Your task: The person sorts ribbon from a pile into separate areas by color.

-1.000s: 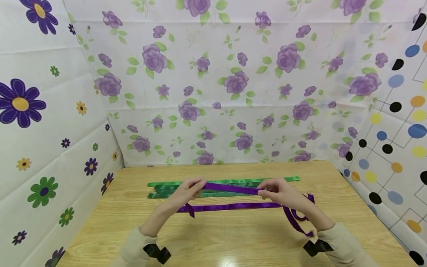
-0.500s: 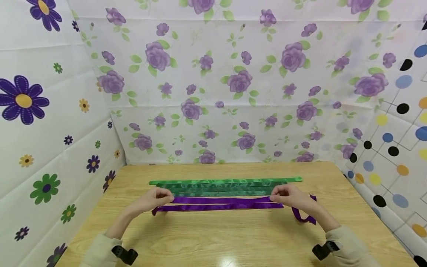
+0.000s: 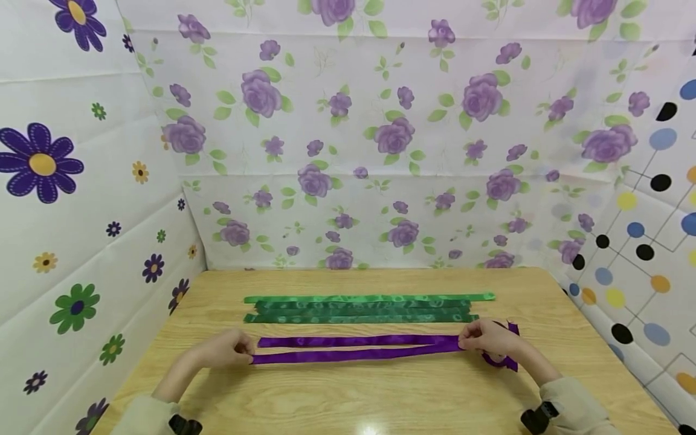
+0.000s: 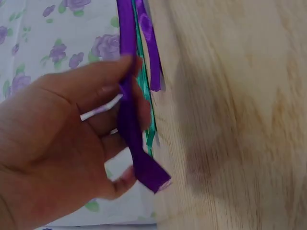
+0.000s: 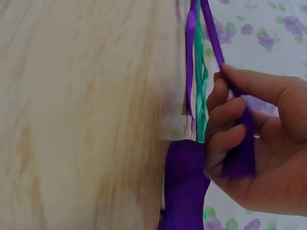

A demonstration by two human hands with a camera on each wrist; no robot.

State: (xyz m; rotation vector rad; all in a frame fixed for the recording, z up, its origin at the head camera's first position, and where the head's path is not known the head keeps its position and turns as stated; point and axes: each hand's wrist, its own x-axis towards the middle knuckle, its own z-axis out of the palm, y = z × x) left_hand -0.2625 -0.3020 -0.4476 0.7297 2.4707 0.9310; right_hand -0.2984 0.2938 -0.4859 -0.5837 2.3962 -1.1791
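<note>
A purple ribbon (image 3: 353, 355) stretches taut between my two hands, close over the table. My left hand (image 3: 225, 348) pinches it near its left end between thumb and fingers; in the left wrist view a short tail (image 4: 151, 175) hangs past the fingers. At the other end my right hand (image 3: 489, 337) pinches the ribbon, and its tail (image 5: 242, 155) falls across the palm in the right wrist view. Just behind lies a second purple ribbon (image 3: 337, 341), flat on the wood, its right part overlapped by the held one.
Several green ribbons lie side by side farther back, a bright green ribbon (image 3: 370, 298) behind dark green ribbons (image 3: 364, 318). A curled purple ribbon (image 5: 184, 184) rests beside my right hand. The wooden table (image 3: 348, 393) meets a flowered cloth (image 3: 326, 211) at the back.
My hands have moved apart, the left one going far left, so the ribbon is drawn out long and straight. Both hands came down and nearer, bringing it in front of the lying purple ribbon.
</note>
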